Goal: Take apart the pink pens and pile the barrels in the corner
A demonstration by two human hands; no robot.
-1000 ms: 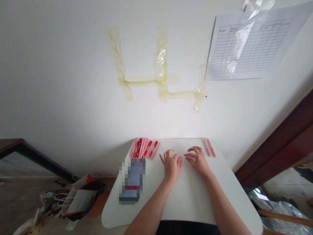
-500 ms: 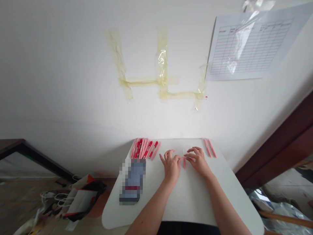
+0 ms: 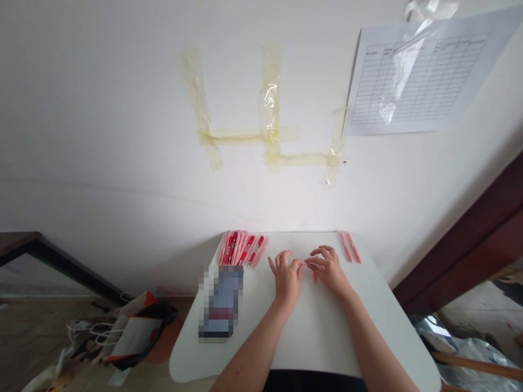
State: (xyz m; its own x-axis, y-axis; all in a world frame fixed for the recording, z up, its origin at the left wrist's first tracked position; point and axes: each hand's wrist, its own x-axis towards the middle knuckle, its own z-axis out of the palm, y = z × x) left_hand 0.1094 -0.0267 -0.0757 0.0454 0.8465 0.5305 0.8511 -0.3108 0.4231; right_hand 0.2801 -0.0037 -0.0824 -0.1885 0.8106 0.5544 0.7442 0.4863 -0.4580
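My left hand [image 3: 286, 275] and my right hand [image 3: 329, 269] meet over the middle of a small white table [image 3: 310, 332], fingertips pinched together. Between them sits a slim pink pen part [image 3: 314, 276], held by my right hand's fingers and touched by my left. What my left fingers grip is too small to name. A row of pink and red pens [image 3: 242, 247] lies at the table's far left edge. Two pink pens [image 3: 350, 246] lie at the far right.
A blurred dark box [image 3: 221, 307] rests on the table's left side. The white wall behind carries yellowed tape strips [image 3: 269, 130] and a printed grid sheet [image 3: 417, 76]. A bag and cables [image 3: 131, 332] lie on the floor to the left. Dark wood [image 3: 469, 245] stands at right.
The pink pen part has shifted rightward and nearer me, from under my left hand's fingertips to under my right hand. Both hands have barely moved.
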